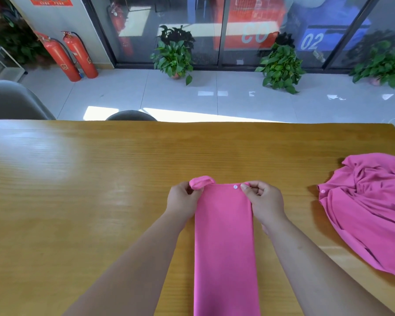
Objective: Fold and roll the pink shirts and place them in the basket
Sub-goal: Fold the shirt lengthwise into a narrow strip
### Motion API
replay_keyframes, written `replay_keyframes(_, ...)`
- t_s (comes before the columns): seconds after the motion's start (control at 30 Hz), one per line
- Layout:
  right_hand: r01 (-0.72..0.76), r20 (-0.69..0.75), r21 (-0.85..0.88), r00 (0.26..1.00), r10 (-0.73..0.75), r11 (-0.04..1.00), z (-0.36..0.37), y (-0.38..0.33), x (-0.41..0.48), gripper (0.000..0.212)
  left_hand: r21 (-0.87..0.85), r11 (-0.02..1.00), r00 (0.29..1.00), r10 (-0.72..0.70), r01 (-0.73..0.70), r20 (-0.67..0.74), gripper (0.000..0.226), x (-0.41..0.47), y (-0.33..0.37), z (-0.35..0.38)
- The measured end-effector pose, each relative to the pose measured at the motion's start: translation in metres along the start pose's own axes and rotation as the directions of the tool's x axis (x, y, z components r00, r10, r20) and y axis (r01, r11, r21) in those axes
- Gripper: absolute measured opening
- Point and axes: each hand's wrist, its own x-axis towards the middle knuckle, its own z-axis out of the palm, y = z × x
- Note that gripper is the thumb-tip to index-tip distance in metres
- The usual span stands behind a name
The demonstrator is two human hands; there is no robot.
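Cloth shirt (224,236); glossy, seemingly wood table (78,190)

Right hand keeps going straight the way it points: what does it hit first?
Right hand pinches the far corner of the folded shirt. Pushed on along its forearm line, it would probably cross the white button first, then only bare table to the far edge.

Both bare forearms reach forward from the near edge, converging slightly. The left grip (183,197), fingers curled, pinches the far left corner of the folded shirt (224,236). The right grip (263,200) pinches the far right corner between thumb and forefinger; other fingers curled, possibly empty.
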Motion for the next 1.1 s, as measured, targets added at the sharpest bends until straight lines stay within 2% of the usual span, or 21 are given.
replay_keyframes(0.03, -0.009, -0.005, -0.033, 1.0, 0.009, 0.999, 0.001, 0.004, 0.005, 0.007, 0.06, 0.998, 1.0, 0.015, -0.015, -0.013, 0.026, 0.004, -0.001, 0.002)
replay_keyframes(0.1, -0.022, -0.052, -0.144, 0.999, 0.015, 0.989, 0.004, 0.012, 0.013, 0.008, 0.311, 0.949, 0.991, 0.081, -0.045, -0.102, 0.022, 0.008, -0.003, 0.005)
replay_keyframes(0.17, -0.024, -0.144, -0.348, 0.989, -0.028, 0.937, 0.009, 0.018, 0.014, 0.021, 0.58, 0.814, 0.962, 0.175, -0.021, -0.21, 0.026, 0.009, -0.013, 0.002)
replay_keyframes(0.2, 0.001, -0.179, -0.44, 0.98, -0.088, 0.898, 0.013, 0.022, 0.01, 0.031, 0.657, 0.753, 0.951, 0.221, -0.028, -0.214, 0.032, 0.007, -0.02, -0.002)
replay_keyframes(0.27, 0.143, -0.166, -0.579, 0.943, -0.288, 0.803, 0.022, 0.034, -0.004, 0.045, 0.76, 0.634, 0.933, 0.342, -0.14, -0.114, 0.045, 0.001, -0.045, -0.012)
replay_keyframes(0.33, 0.311, 0.011, -0.708, 0.902, -0.431, 0.634, 0.037, 0.049, -0.031, 0.052, 0.832, 0.482, 0.901, 0.432, -0.275, 0.048, 0.056, -0.006, -0.076, -0.027)
replay_keyframes(0.4, 0.437, 0.29, -0.798, 0.882, -0.371, 0.415, 0.056, 0.062, -0.063, 0.063, 0.864, 0.35, 0.873, 0.452, -0.363, 0.184, 0.067, -0.013, -0.099, -0.042)
replay_keyframes(0.43, 0.482, 0.396, -0.815, 0.869, -0.298, 0.321, 0.064, 0.069, -0.073, 0.067, 0.864, 0.323, 0.864, 0.455, -0.385, 0.215, 0.069, -0.017, -0.104, -0.047)
replay_keyframes(0.5, 0.53, 0.488, -0.821, 0.844, -0.222, 0.21, 0.075, 0.074, -0.076, 0.071, 0.862, 0.318, 0.859, 0.461, -0.395, 0.223, 0.071, -0.022, -0.106, -0.051)
replay_keyframes(0.67, 0.549, 0.522, -0.829, 0.828, -0.207, 0.104, 0.073, 0.061, -0.049, 0.075, 0.875, 0.308, 0.868, 0.45, -0.372, 0.21, 0.071, -0.025, -0.1, -0.051)
replay_keyframes(1.1, 0.543, 0.509, -0.836, 0.823, -0.25, 0.085, 0.082, 0.049, -0.017, 0.077, 0.835, 0.383, 0.842, 0.514, -0.395, 0.163, 0.071, -0.026, -0.098, -0.051)
